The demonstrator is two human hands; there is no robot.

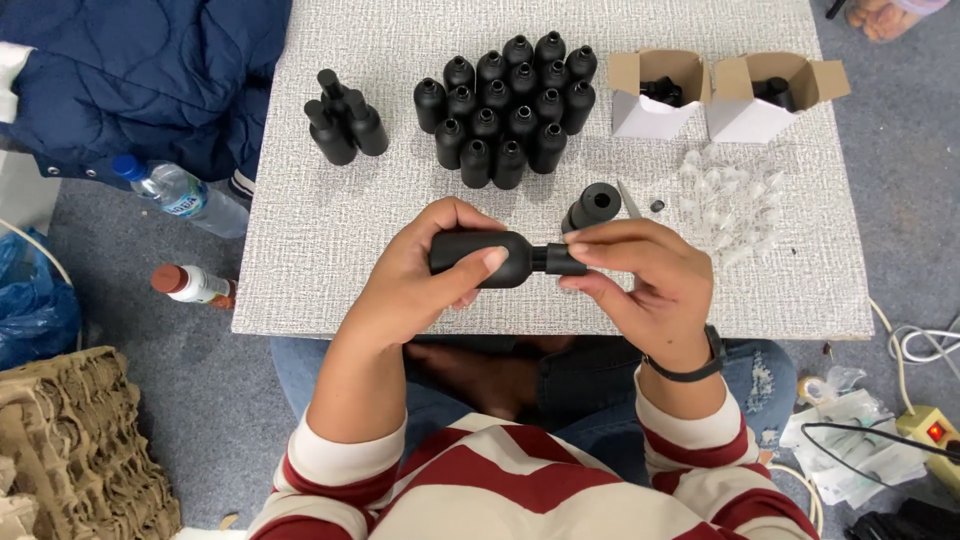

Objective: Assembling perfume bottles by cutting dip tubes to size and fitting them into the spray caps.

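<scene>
My left hand grips the body of a matte black bottle held on its side over the table's front edge. My right hand pinches the black cap at the bottle's neck. Just behind my right fingers lies another black bottle on its side, open mouth toward me. A cluster of several open black bottles stands at the table's middle back. A small group of capped black bottles stands to its left.
The table is a small grey textured board. Two open white cartons holding black parts stand back right, a heap of clear small pieces before them. Water bottles, a blue jacket and cardboard lie left; a power strip right.
</scene>
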